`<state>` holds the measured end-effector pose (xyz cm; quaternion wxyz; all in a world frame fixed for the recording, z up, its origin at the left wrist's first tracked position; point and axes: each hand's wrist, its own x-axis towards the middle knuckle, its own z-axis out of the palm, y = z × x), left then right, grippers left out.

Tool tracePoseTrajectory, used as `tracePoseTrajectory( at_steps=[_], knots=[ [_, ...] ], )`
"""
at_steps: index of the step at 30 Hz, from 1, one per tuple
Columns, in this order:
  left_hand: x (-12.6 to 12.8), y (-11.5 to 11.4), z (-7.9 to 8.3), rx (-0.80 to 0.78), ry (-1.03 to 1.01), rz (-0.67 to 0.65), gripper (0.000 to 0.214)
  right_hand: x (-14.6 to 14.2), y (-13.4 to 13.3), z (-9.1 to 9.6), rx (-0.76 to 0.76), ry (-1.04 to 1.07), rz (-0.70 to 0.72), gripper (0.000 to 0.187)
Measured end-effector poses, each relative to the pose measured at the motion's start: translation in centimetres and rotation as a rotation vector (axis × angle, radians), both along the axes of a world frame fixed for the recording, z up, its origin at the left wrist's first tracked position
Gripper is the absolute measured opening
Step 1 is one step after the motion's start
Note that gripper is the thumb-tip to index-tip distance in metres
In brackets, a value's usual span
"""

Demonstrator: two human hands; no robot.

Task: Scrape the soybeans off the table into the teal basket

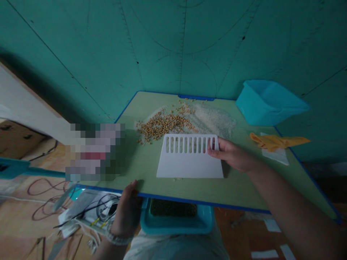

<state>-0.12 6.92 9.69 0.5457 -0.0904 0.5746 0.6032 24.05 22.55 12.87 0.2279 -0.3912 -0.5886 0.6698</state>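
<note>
My right hand [233,155] grips the right end of a white plastic scraper [189,162] with a row of slots along its top edge; the scraper lies on the green board [151,173]. Just beyond it sits a heap of tan beans [162,126] mixed beside a spread of white grains [214,119]. My left hand [127,213] holds the left side of a teal tray [176,224] under the board's near edge; the tray has dark beans in it. The hand's fingers curl over the tray's corner.
A teal bin [268,103] stands at the board's far right, with an orange cloth [276,141] and white paper beside it. A blurred patch covers the board's left corner. Cables and clutter [89,213] lie on the floor at the lower left. A green wall rises behind.
</note>
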Motion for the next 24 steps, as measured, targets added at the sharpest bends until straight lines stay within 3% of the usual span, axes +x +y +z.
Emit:
tracePoseTrajectory(
  at_steps=[4, 12, 20, 24],
  knots=[
    [0.19, 0.12, 0.66, -0.005, 0.016, -0.003, 0.019, -0.13, -0.16, -0.05, -0.005, 0.007, 0.026, 0.03],
    [0.24, 0.08, 0.76, 0.016, 0.013, 0.014, 0.019, -0.03, 0.16, 0.0, 0.011, 0.05, -0.076, 0.032],
    [0.17, 0.02, 0.57, 0.04, 0.035, -0.016, 0.029, -0.47, -0.26, -0.12, -0.005, 0.044, 0.009, 0.028],
    [0.18, 0.04, 0.3, 0.048, 0.055, -0.008, 0.031, -0.47, -0.33, -0.11, 0.011, 0.054, -0.014, 0.029]
  ],
)
